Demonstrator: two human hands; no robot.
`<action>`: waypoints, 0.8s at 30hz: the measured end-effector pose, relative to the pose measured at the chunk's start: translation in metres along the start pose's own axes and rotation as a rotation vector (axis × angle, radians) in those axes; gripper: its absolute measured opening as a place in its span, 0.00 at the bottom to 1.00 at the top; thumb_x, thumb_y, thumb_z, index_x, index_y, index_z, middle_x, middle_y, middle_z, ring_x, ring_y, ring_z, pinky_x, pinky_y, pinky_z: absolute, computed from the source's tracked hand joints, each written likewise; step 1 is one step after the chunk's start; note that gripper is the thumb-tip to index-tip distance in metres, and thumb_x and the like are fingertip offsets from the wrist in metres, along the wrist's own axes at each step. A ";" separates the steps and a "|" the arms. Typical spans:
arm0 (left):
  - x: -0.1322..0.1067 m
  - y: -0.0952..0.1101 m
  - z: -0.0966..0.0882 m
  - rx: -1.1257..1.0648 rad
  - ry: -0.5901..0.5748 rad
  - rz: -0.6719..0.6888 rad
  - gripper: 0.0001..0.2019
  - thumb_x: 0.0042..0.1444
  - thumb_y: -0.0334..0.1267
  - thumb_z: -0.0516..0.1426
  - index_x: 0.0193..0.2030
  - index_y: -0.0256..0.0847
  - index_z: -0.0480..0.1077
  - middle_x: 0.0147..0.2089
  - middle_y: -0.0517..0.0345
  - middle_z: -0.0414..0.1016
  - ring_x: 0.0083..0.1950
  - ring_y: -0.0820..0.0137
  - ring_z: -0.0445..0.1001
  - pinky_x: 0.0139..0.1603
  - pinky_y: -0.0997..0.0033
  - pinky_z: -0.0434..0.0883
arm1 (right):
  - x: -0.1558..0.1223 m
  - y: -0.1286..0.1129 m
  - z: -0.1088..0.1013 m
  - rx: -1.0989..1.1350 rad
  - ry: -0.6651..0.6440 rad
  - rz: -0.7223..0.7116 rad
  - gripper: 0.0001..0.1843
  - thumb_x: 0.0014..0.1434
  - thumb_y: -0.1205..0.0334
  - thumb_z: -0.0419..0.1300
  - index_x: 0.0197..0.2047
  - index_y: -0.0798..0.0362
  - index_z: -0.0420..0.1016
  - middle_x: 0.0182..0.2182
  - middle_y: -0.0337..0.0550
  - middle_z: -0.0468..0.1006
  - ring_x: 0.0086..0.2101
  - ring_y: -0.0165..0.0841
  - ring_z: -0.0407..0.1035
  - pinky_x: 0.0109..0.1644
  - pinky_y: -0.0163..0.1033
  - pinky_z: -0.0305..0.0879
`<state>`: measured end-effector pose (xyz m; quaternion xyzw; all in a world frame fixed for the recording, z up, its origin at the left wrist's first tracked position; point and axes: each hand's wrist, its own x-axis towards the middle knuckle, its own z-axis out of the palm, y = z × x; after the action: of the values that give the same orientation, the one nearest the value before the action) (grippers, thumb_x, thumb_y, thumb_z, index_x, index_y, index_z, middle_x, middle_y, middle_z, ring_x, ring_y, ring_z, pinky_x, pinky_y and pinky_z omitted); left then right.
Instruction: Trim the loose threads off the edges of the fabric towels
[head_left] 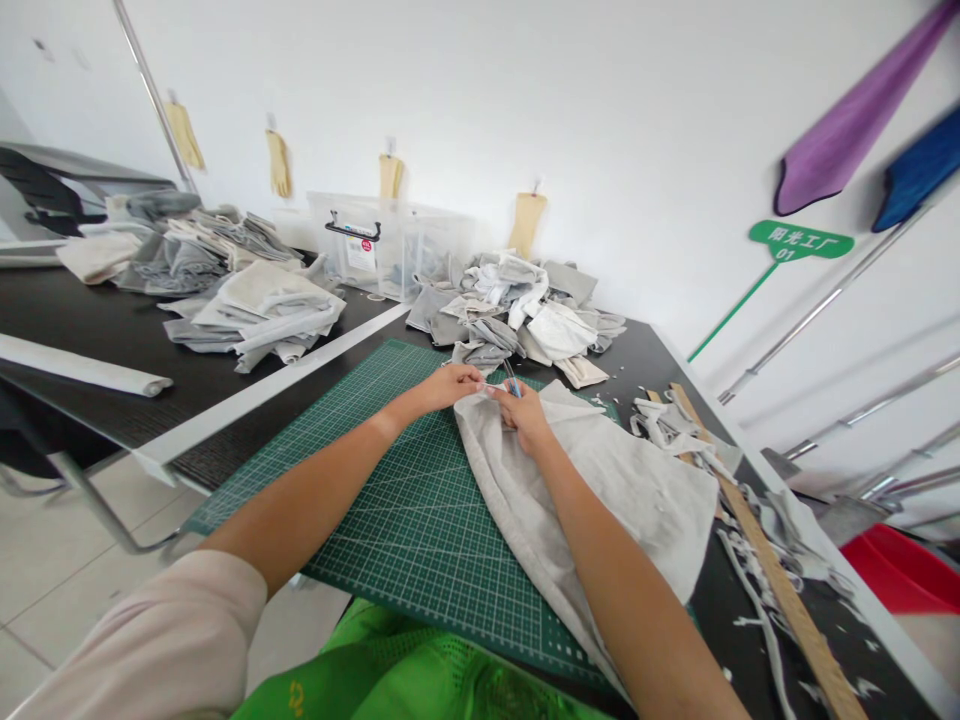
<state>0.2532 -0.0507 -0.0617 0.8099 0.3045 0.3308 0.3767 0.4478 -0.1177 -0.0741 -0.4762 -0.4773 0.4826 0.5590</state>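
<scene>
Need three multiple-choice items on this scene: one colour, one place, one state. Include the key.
1. What colour is the cutting mat?
A) red
B) green
C) purple

2. Where does the grey-white fabric lie?
A) on the cutting mat
B) on the floor
C) hanging on the wall

3. What state are the small blue-handled scissors in?
A) lying on the mat
B) hanging on the wall
C) held in the right hand

1: B, the gridded mat is plainly green.
2: A, the cloth spreads over the mat beneath the hands.
3: C, the right hand's fingers close around the handles above the fabric.
</scene>
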 end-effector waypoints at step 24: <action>-0.003 0.005 0.011 0.044 0.030 0.062 0.12 0.61 0.42 0.58 0.46 0.39 0.78 0.48 0.52 0.80 0.50 0.62 0.76 0.56 0.64 0.71 | 0.005 0.011 -0.002 -0.125 0.068 -0.003 0.26 0.43 0.47 0.77 0.33 0.50 0.69 0.17 0.26 0.58 0.16 0.23 0.48 0.17 0.32 0.40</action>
<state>0.2615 -0.0599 -0.0642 0.8221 0.2921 0.3477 0.3435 0.4491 -0.1116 -0.0851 -0.5255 -0.4879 0.4348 0.5447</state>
